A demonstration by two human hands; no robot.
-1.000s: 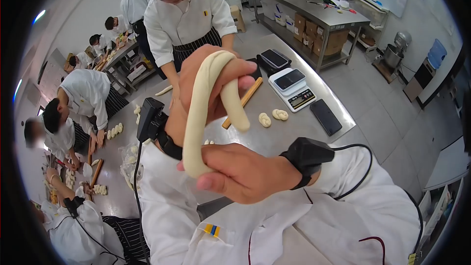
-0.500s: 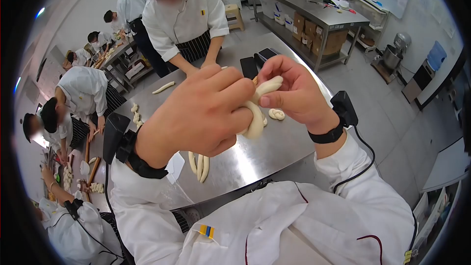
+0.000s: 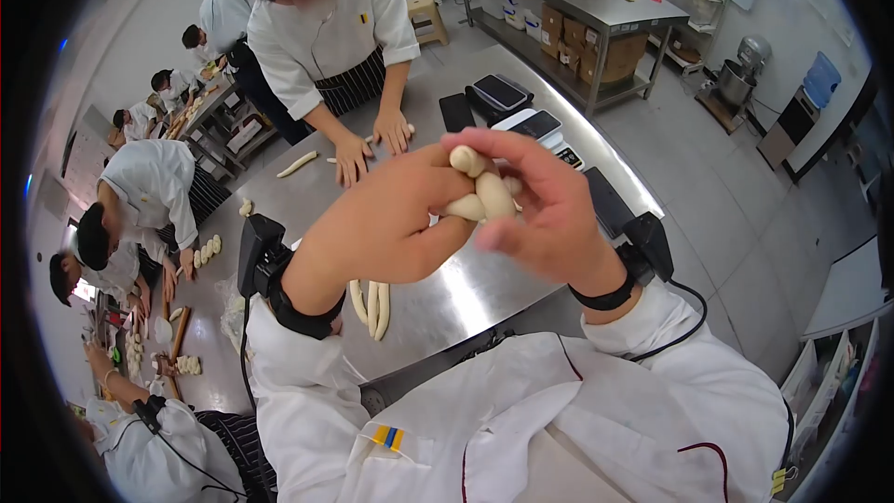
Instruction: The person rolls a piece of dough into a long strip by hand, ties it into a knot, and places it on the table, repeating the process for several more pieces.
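A pale dough knot [image 3: 494,196] is held up above the steel table, between my two hands. My left hand [image 3: 382,219] grips its left side with curled fingers. My right hand [image 3: 559,205] curves round the other side, its fingers over the top and its thumb at the lower edge. One rounded dough end sticks up between the hands; part of the knot is hidden by my fingers. Below my left hand, several straight dough strips [image 3: 372,309] lie side by side on the table.
Across the steel table [image 3: 466,293], a co-worker's hands [image 3: 372,149] press on dough beside a loose dough strip [image 3: 298,164]. A black phone [image 3: 456,114] and a white scale [image 3: 568,155] lie beyond my right hand. Braided dough [image 3: 207,251] sits at the left.
The dough's hanging loop and free end have been brought together into a more compact knot. My right hand has wrapped further round it. The co-worker's hands now show, and the view has shifted.
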